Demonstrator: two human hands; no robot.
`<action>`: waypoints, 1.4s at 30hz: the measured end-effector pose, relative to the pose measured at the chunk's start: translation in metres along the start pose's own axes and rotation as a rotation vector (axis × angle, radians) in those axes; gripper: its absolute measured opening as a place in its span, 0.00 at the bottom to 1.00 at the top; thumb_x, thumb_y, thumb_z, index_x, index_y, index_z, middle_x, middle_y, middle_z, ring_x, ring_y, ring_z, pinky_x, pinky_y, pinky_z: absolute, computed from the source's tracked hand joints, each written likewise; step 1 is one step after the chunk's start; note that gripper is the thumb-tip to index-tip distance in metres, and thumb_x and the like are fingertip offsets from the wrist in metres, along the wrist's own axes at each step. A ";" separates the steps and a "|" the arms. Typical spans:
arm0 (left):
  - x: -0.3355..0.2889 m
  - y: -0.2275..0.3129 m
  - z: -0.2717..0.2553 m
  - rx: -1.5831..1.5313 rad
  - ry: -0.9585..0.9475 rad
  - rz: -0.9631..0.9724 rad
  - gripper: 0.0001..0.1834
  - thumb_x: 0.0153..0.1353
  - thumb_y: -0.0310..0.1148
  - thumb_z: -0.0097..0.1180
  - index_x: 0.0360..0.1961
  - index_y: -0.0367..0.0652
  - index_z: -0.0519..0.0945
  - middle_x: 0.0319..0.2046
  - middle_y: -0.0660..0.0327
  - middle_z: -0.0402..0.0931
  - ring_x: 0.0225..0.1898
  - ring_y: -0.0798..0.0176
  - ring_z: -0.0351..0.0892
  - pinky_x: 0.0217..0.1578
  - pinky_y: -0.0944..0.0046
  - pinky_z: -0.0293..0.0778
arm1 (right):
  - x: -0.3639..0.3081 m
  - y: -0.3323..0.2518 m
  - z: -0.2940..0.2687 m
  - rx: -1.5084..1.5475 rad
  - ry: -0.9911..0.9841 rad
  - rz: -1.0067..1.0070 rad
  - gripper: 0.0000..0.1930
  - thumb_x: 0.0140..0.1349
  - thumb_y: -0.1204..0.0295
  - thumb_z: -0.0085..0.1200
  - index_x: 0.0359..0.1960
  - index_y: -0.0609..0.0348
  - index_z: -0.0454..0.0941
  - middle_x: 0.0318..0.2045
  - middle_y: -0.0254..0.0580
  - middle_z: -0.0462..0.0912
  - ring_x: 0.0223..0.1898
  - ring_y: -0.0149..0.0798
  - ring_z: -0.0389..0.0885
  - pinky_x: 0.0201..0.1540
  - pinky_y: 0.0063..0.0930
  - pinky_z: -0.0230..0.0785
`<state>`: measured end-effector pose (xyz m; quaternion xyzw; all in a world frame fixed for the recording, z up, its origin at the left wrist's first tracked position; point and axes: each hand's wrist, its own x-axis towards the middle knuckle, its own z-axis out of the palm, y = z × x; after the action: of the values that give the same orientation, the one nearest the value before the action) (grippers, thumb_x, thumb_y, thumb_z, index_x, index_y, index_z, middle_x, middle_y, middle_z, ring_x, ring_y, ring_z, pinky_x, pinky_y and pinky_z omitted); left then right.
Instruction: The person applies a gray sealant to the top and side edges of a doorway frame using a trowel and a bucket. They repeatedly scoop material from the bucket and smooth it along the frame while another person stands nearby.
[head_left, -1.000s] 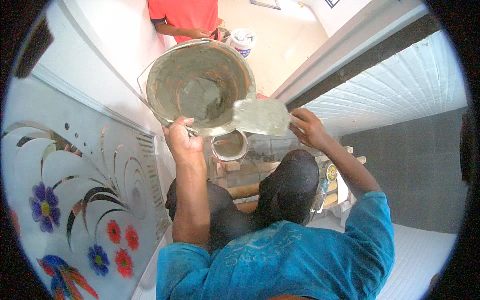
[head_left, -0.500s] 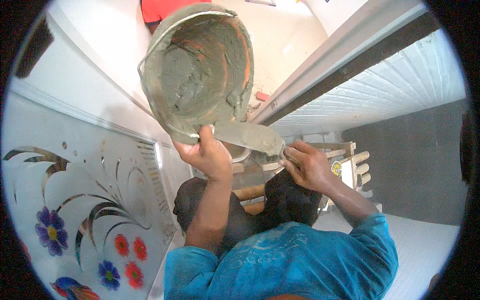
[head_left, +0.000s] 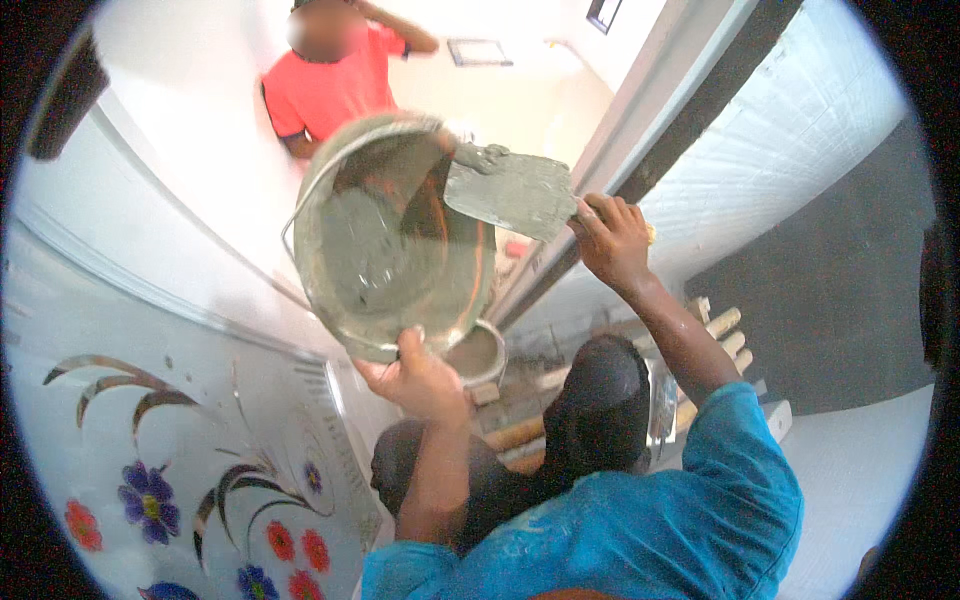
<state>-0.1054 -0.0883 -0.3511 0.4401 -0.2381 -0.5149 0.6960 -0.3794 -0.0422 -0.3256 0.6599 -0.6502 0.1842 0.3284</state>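
My left hand (head_left: pixel 420 382) grips the lower rim of a tilted bucket (head_left: pixel 468 300), its thumb over the edge. Grey wet mortar (head_left: pixel 365 245) coats the bucket's inside, and orange streaks of bare wall show through. A wire handle hangs at the bucket's left side. In my right hand (head_left: pixel 612 235) is the handle end of a flat trowel (head_left: pixel 515 190), mostly hidden by the fingers. Grey mortar smears its wide blade, with a lump near the tip, which overlaps the bucket's upper right rim.
Below the bucket stands a second, smaller container (head_left: pixel 478 355). Wooden poles (head_left: pixel 725 322) lie beyond my knees. A flower-patterned panel (head_left: pixel 200 470) rises on the left, and a white ribbed surface (head_left: pixel 760 170) on the right. Past the bucket is a person in a red shirt (head_left: pixel 335 95).
The trowel has moved up and right from the lower rim near my left hand to the bucket's upper right. The bucket has shifted slightly down. More of the other person shows.
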 end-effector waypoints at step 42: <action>0.034 -0.017 -0.008 -0.033 0.082 -0.362 0.47 0.40 0.15 0.48 0.70 0.38 0.61 0.62 0.48 0.68 0.58 0.48 0.73 0.59 0.51 0.71 | 0.355 0.034 -0.352 -0.158 0.429 0.212 0.16 0.71 0.60 0.48 0.44 0.58 0.83 0.35 0.47 0.86 0.33 0.42 0.85 0.40 0.40 0.77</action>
<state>-0.0957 -0.1179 -0.3740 0.4847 -0.1178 -0.6174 0.6082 -0.3173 -0.0649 0.1714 0.5063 -0.6436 0.3020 0.4881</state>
